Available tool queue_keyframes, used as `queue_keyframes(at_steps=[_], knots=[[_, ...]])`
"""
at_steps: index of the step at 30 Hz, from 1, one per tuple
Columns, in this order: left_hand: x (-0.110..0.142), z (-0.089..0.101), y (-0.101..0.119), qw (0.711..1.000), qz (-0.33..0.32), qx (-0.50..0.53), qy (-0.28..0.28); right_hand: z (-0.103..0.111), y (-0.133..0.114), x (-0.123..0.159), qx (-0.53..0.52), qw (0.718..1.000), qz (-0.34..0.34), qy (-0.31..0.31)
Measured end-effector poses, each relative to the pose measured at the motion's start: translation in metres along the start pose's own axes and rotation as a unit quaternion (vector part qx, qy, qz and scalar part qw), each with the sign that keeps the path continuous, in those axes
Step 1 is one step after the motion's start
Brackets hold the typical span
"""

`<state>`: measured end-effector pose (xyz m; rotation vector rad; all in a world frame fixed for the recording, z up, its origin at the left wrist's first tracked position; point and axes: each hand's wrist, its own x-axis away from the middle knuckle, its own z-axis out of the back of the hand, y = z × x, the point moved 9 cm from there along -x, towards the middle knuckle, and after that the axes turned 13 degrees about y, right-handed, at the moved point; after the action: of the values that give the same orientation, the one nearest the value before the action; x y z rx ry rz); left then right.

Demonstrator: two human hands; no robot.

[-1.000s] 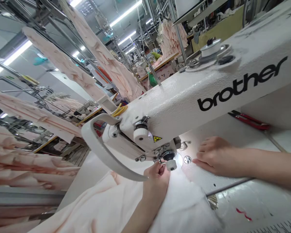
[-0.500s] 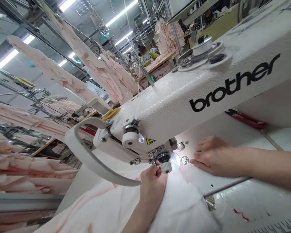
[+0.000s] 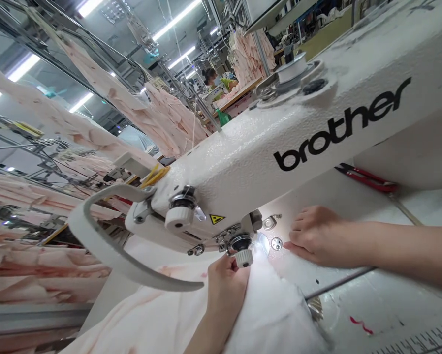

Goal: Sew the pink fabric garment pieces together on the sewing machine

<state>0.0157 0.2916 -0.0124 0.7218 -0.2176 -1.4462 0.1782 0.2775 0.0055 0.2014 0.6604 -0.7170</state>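
Observation:
White fabric (image 3: 272, 305) with faint pink patches lies over the front of the sewing machine (image 3: 221, 162). My left hand (image 3: 226, 285) rests on it just beneath the needle head, its fingers closed in a pinch at the cloth. The machine head partly hides those fingertips. On the lit machine bed, to the right of the needle area, my right hand (image 3: 313, 236) has its fingers curled in. Its foremost digit points left at a small round metal disc with holes (image 3: 276, 244). Whatever may be inside the right hand is hidden.
Red-handled thread snips (image 3: 368, 178) lie behind my right hand. A curved white guard (image 3: 106, 250) juts out at the left. A ruler scale (image 3: 424, 339) and a red thread scrap (image 3: 361, 325) are at lower right. Pink garments (image 3: 158, 113) hang behind; a person (image 3: 221, 83) sits farther back.
The camera view has shifted slightly, so the machine appears farther left. Both hands keep nearly the same places on the fabric and bed.

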Motion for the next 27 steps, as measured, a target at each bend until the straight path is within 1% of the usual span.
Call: queue_keyframes(at_steps=[9,13,16,18,21,24,27], knots=[[0.000,-0.001,0.003,1.000,-0.017,-0.009,-0.010,0.001,0.000,0.000,-0.013,1.000,-0.002,0.009],[0.000,-0.001,0.005,0.999,-0.035,-0.020,-0.010,-0.002,0.004,0.003,-0.047,0.999,-0.027,0.002],[0.001,0.001,0.007,0.998,-0.049,-0.034,-0.005,0.001,0.007,0.003,-0.068,0.997,-0.044,-0.002],[0.001,0.001,0.008,0.997,-0.055,-0.046,-0.002,0.004,0.009,0.000,-0.087,0.994,-0.070,-0.004],[0.002,0.001,0.010,0.996,-0.070,-0.063,0.000,0.005,0.012,-0.010,-0.121,0.981,-0.152,-0.006],[0.002,0.001,0.014,0.993,-0.087,-0.080,0.009,-0.006,0.005,-0.024,-0.125,0.969,-0.214,-0.020],[0.002,0.002,0.017,0.989,-0.101,-0.103,0.018,-0.023,-0.005,-0.035,-0.120,0.963,-0.237,-0.043]])
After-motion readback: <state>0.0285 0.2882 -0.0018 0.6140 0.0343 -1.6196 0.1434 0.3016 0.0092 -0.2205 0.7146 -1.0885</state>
